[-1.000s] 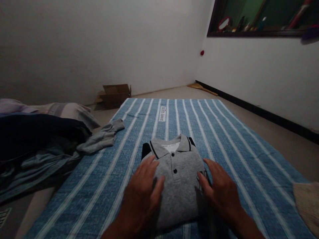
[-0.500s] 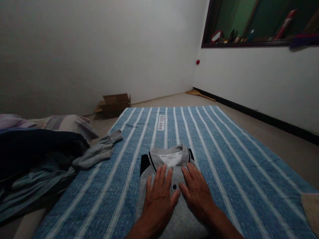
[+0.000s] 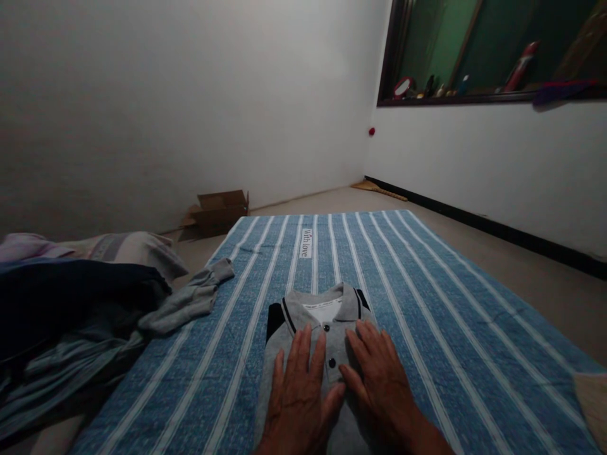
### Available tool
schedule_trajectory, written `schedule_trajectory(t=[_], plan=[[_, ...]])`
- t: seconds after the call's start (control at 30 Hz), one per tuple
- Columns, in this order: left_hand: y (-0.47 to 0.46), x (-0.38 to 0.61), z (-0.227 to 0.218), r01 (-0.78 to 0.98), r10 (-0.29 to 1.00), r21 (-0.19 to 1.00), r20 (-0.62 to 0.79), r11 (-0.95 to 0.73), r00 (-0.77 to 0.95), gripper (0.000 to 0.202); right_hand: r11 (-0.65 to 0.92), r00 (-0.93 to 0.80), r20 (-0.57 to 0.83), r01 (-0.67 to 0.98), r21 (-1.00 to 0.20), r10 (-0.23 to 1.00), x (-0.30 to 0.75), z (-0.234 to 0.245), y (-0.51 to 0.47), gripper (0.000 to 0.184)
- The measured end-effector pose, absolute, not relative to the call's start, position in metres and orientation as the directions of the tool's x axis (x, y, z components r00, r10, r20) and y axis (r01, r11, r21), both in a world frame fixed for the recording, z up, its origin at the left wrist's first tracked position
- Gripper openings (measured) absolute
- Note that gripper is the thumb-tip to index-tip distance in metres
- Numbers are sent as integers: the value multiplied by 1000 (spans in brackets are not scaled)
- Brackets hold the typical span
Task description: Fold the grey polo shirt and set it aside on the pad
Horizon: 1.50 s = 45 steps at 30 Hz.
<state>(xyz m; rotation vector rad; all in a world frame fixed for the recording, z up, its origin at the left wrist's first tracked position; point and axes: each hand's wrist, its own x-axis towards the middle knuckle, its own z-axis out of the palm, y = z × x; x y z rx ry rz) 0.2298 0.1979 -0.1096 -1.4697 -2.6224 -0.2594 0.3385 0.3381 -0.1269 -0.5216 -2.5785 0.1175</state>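
A folded grey polo shirt [image 3: 310, 346] lies face up on a blue cloth with white stripes [image 3: 227, 328]. Its collar, edged with a dark stripe, points away from me, and black patches show at the shoulders. Two dark buttons are visible on the placket. My left hand [image 3: 298, 392] rests flat on the left half of the shirt front, fingers stretched out. On the right half lies my right hand [image 3: 379, 373], also flat with its fingers extended. Both palms face down, and neither hand grips anything. The shirt's lower part is hidden by my hands and the frame edge.
A heap of clothes [image 3: 80, 303] lies at the left, with a grey sleeve [image 3: 190, 300] reaching onto the striped cloth. Behind stand a cardboard box [image 3: 220, 212] by the wall and a broom-like object [image 3: 379, 189] on the floor. A beige item [image 3: 592, 404] sits at the right edge.
Both hands have slid slightly toward me over the shirt, uncovering more of the upper button. The camera view has tilted up a little.
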Motion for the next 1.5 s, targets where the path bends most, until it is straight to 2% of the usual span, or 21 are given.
schedule_trajectory(t=[0.23,0.47,0.83,1.03,1.23,1.5], plan=[[174,234,-128,857,854,90,81,507,-513,66,954,-836,464,290,-80,293,353,-150,323,58],[176,234,-135,824,830,125,10,553,-558,64,930,-804,469,323,-175,367,350,-154,320,55],[174,234,-136,837,841,115,22,535,-540,63,936,-824,443,305,-176,352,351,-155,321,58],[173,234,-138,844,842,120,84,523,-533,64,935,-818,454,312,-168,354,351,-152,320,55],[171,234,-143,855,847,100,115,509,-518,63,951,-828,471,291,-105,305,353,-153,322,56],[170,238,-143,870,852,54,180,490,-492,64,950,-835,459,301,-80,303,354,-149,322,54]])
